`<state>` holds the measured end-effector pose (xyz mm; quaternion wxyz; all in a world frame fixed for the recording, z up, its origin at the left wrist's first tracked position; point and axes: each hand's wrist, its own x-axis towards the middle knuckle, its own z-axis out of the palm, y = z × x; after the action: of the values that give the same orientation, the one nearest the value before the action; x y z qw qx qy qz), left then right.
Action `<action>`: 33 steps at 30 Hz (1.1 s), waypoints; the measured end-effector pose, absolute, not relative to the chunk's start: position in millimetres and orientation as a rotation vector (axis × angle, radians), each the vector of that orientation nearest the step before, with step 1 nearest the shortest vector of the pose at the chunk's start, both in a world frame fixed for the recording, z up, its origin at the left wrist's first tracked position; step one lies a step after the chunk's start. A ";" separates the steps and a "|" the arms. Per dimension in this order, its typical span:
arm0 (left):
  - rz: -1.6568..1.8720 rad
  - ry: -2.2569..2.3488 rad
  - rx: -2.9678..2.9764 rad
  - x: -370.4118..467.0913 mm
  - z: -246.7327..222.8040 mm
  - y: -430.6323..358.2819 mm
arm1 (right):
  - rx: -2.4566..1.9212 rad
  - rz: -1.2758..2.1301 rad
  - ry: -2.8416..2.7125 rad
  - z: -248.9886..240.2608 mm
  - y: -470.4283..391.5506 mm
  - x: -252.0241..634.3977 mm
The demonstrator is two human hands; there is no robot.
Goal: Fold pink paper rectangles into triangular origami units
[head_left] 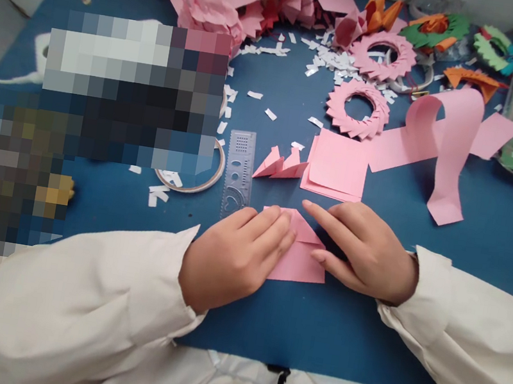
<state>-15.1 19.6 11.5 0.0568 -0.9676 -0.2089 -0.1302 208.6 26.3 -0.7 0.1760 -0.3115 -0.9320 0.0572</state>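
Observation:
A pink sheet lies on the blue table in front of me, with its top right corner folded down. My left hand rests on the sheet's left part, its fingers pressed together on the paper near the upper edge. At the sheet's right side, my right hand has thumb and index finger spread, the thumb tip at the right edge and the index finger above the fold. Just beyond the hands sits a stack of pink squares, beside small folded pink pieces.
A clear ruler lies left of the folded pieces. Pink paper rings, white scraps and a curled pink strip are farther back. A tape roll is at the left, near a blurred-out area.

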 end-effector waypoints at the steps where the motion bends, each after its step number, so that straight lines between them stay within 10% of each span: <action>1: -0.397 -0.632 -2.934 -15.4 11.3 19.9 | -0.877 0.163 -2.603 -0.6 26.6 209.2; 33: -0.420 -0.611 -2.948 -15.2 11.5 22.0 | -0.684 -0.061 -2.655 5.6 24.7 211.1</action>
<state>-15.2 22.0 11.5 0.0508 -0.9685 -0.2007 -0.1381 211.1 24.7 5.6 0.1984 -0.2446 -0.9489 -0.0217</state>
